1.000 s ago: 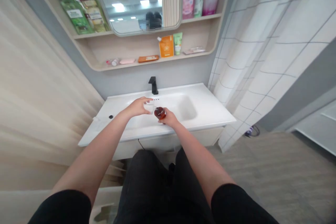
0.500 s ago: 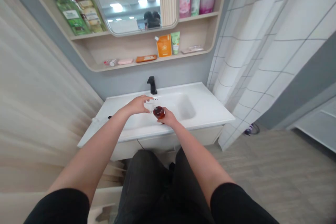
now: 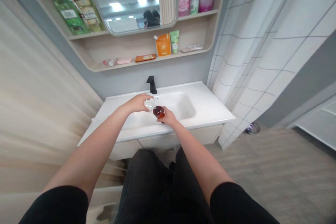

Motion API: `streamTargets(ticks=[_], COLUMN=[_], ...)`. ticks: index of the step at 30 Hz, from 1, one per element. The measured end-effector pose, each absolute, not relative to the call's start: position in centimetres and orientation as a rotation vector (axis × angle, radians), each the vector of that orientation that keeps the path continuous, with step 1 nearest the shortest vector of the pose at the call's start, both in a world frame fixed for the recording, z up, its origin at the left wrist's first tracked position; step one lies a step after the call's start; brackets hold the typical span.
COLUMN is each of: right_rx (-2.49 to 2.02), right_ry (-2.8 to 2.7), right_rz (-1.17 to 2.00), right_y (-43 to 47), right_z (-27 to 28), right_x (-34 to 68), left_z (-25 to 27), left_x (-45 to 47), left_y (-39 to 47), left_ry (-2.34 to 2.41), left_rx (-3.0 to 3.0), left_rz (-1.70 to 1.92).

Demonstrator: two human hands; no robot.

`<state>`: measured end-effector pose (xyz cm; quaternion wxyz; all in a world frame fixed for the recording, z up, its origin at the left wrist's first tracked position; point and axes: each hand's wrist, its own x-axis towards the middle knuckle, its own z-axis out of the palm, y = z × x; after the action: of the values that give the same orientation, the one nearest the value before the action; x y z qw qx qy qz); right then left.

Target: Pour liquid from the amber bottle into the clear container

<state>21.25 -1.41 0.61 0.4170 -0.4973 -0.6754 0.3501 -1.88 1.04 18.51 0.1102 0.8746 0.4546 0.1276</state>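
Note:
Over the white sink (image 3: 187, 106), my left hand (image 3: 139, 103) is closed around a small clear cup (image 3: 149, 105), thumb and fingers on its sides. My right hand (image 3: 168, 116) grips a reddish-brown bottle (image 3: 159, 112), which is tilted with its neck toward the cup. The bottle's mouth is right at the cup's rim; whether they touch I cannot tell. Liquid in the cup is too small to make out. Behind both hands stands the black faucet (image 3: 151, 85).
Above the basin, a shelf holds an orange pouch (image 3: 163, 45), a green tube (image 3: 174, 42) and a pink soap box (image 3: 124, 61). A mirror (image 3: 133, 3) hangs between shelves of bottles. A beige curtain (image 3: 31, 98) is on the left, a white checked curtain (image 3: 252, 59) on the right.
Both hands stay almost in place over the sink. The clear cup appears slightly more tilted toward the bottle's mouth, and my view has shifted a little.

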Motion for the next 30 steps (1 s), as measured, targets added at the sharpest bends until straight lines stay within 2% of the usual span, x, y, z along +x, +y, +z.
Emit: streamTargets(ticks=[24,30], right_rx=[-1.237,-1.263], right_ry=[-1.682,-1.677], right_rz=[0.852,0.844], right_y=[-1.5,-1.3], right_z=[0.7,0.4], right_x=[21.4,21.3], left_z=[20.5,21.1], left_x=[0.1,1.2], left_y=[2.2,1.8], left_ry=[1.235,1.245], left_rx=[2.671,2.835], left_rz=[0.251,0.060])
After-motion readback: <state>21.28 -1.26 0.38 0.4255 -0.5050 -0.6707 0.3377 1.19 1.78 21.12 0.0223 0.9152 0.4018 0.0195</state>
